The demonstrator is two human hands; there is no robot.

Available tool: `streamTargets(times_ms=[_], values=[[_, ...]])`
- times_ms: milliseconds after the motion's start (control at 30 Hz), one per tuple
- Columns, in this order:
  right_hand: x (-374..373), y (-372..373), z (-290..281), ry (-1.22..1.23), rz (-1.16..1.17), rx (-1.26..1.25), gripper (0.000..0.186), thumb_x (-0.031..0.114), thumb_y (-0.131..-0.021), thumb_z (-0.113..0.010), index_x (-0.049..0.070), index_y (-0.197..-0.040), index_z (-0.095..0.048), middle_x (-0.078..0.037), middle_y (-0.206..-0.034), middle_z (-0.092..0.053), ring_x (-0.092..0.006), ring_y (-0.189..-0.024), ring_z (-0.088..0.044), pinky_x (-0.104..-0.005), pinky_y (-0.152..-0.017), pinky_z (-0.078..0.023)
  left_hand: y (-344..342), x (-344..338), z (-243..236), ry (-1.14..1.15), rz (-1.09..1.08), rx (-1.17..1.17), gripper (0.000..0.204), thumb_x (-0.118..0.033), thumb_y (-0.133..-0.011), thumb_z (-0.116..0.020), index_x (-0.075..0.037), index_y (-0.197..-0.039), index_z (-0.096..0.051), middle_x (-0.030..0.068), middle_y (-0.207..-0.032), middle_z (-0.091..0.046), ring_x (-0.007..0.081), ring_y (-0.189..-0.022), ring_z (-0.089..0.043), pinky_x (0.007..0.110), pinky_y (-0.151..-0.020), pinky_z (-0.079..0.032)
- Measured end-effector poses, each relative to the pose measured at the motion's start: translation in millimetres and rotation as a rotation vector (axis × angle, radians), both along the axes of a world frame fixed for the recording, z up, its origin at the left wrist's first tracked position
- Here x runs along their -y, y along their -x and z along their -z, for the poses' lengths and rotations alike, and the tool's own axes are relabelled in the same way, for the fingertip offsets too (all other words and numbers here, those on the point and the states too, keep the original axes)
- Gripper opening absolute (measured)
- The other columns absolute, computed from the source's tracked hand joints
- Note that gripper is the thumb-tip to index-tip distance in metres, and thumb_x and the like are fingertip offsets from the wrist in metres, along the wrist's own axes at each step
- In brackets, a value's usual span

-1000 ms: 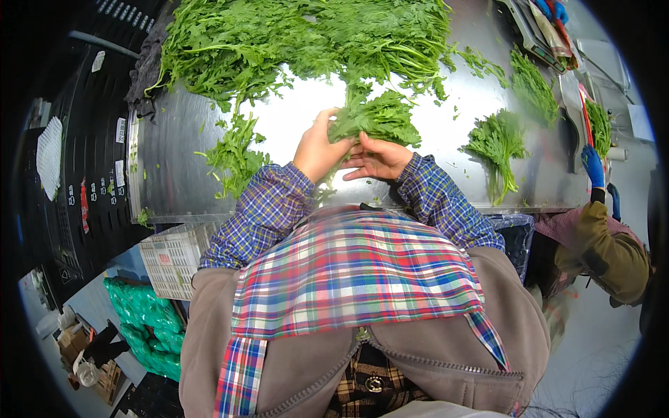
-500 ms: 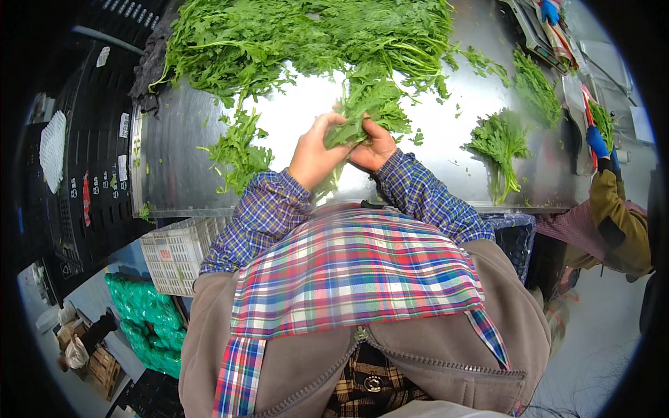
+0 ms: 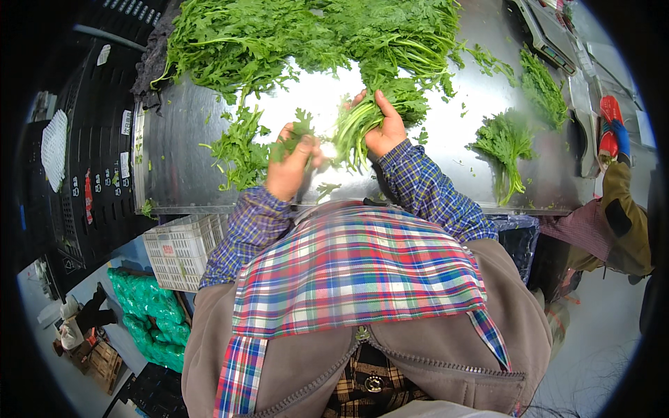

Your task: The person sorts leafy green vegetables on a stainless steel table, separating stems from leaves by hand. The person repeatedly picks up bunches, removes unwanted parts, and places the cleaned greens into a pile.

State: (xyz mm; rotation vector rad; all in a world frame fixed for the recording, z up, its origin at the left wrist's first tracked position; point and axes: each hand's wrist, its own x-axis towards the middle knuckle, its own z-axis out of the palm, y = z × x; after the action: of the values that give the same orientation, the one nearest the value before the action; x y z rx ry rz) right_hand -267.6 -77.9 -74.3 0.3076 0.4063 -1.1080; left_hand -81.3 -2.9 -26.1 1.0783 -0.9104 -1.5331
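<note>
My right hand (image 3: pixel 383 129) grips a bunch of leafy greens (image 3: pixel 361 122), pale stems pointing down toward me, leaves fanning up and right. My left hand (image 3: pixel 293 164), lower and to the left, pinches a small loose sprig (image 3: pixel 300 125) over the shiny steel table (image 3: pixel 181 160). A large pile of the same greens (image 3: pixel 306 31) covers the table's far side. Loose sprigs (image 3: pixel 233 146) lie left of my hands; separate bunches (image 3: pixel 502 139) lie to the right.
Scales (image 3: pixel 543 38) stand along the right; a co-worker's blue-gloved hand (image 3: pixel 620 136) holds a red packet there. Black crates (image 3: pixel 70 139) are stacked at left. A white crate (image 3: pixel 178 254) and green wrapped bundles (image 3: pixel 146 317) sit below the table's near edge.
My hands have separated: the right moved up with the bunch, the left moved down-left with a small sprig. The co-worker's gloved hand moved right and now shows a red packet.
</note>
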Motion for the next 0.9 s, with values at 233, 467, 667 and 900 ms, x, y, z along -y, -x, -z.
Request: streamTargets(times_ms=[233,467,667,900], values=[[4.6,7.4,3.3,0.025,0.069,-0.029,0.025,0.024,-0.09,-0.058,0.003,-0.103,-0.052,-0.008,-0.09,-0.059,-0.0238,-0.087,-0.058,-0.0466,-0.099,-0.04,-98.8,0.0,-26.6,-0.256,0.222,0.364,0.027,-0.026,-0.09,-0.056,-0.01,-0.111,-0.05,0.0047,-0.081,-0.054,0.0161,-0.064,-0.048,0.028,-0.058,-0.04],[-3.1,-2.2,1.3,0.071,0.003,0.094,0.031,0.025,-0.09,-0.058,0.002,-0.109,-0.048,-0.007,-0.093,-0.059,-0.0238,-0.091,-0.057,-0.0441,-0.098,-0.04,-63.6,12.3,-22.5,0.215,0.08,1.076,0.059,-0.034,-0.081,-0.067,-0.004,-0.128,-0.047,0.0201,-0.126,-0.052,0.0358,-0.11,-0.053,0.04,-0.097,-0.04],[-6.8,2.4,0.6,0.077,-0.009,0.016,0.027,0.025,-0.091,-0.056,0.002,-0.105,-0.051,-0.009,-0.093,-0.059,-0.0275,-0.092,-0.056,-0.0457,-0.095,-0.041,12.6,28.4,9.4,-0.177,0.374,0.319,0.032,-0.021,-0.09,-0.056,-0.001,-0.115,-0.052,0.0078,-0.091,-0.064,0.0137,-0.075,-0.061,0.026,-0.065,-0.051],[-8.9,-4.3,5.1,0.11,-0.037,0.013,0.024,0.024,-0.091,-0.055,0.002,-0.101,-0.053,-0.013,-0.09,-0.059,-0.0308,-0.093,-0.056,-0.0466,-0.09,-0.044,-7.0,17.9,4.6,-0.223,0.406,0.415,0.031,-0.015,-0.096,-0.046,0.001,-0.123,-0.048,0.0045,-0.086,-0.06,0.0083,-0.062,-0.057,0.02,-0.048,-0.045]])
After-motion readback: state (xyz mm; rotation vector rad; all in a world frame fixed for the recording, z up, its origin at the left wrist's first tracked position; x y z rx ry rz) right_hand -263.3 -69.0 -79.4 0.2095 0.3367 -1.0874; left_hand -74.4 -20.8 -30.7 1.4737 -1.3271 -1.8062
